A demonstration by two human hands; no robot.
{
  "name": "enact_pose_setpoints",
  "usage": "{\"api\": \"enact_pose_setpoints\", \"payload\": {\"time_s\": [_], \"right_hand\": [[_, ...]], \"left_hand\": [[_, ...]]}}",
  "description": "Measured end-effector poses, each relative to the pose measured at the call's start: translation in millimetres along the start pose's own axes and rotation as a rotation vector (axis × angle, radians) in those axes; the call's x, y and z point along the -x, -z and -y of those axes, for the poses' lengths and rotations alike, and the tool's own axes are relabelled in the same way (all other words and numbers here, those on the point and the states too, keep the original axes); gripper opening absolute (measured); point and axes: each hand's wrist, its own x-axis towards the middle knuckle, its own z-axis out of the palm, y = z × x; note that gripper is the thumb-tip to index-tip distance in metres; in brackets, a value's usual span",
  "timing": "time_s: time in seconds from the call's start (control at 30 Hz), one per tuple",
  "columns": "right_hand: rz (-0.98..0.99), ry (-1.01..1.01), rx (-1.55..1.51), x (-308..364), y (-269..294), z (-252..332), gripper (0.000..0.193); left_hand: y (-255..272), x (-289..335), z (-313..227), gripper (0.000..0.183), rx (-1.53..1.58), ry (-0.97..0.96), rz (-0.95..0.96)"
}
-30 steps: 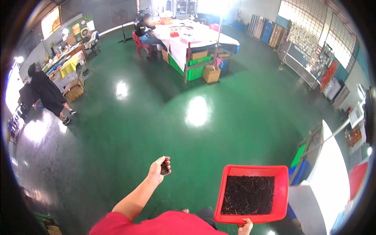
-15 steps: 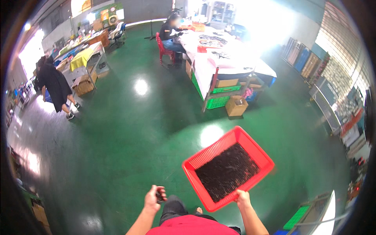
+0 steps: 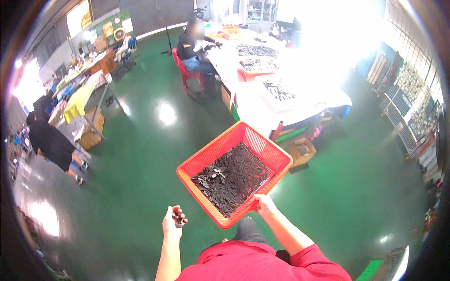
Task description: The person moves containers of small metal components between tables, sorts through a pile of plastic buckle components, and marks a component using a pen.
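My right hand grips the near right rim of a red plastic basket, thumb over the edge. The basket has perforated sides and hangs tilted in front of my body. A heap of small, dark, elongated pieces covers its floor, with a few paler ones among them. Left of the basket and apart from it, my left hand is curled around a small dark object. Its exact kind is too small to tell.
Ahead stands a long white-covered table bearing trays of dark pieces; a seated person works there. A cardboard box sits by its near end. At left, another person in black bends near a table with a yellow cloth.
The white-covered table is closer. The basket has shifted left and up in view, still in my right hand. My left hand stays curled. The person in black bends lower.
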Motion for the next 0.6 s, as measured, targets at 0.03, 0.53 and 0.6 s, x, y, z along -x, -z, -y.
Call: {"api": "enact_pose_setpoints", "payload": {"time_s": [0.03,0.53,0.6], "right_hand": [[-0.007,-0.04,0.029,-22.2,-19.5,24.5,0.005],[0.149,0.045,0.299,-358.8,-271.7,266.2,0.011],[0.166,0.019,0.245,-385.2,-304.3,300.1,0.014]], "left_hand": [[-26.0,-28.4,-15.9,0.029,-0.014,-0.046,0.061],[-92.9,-292.1,-91.4,0.025,0.36,-0.2,-0.328],[-90.3,-344.7,-114.8,0.024,0.433,-0.191,-0.469]]}}
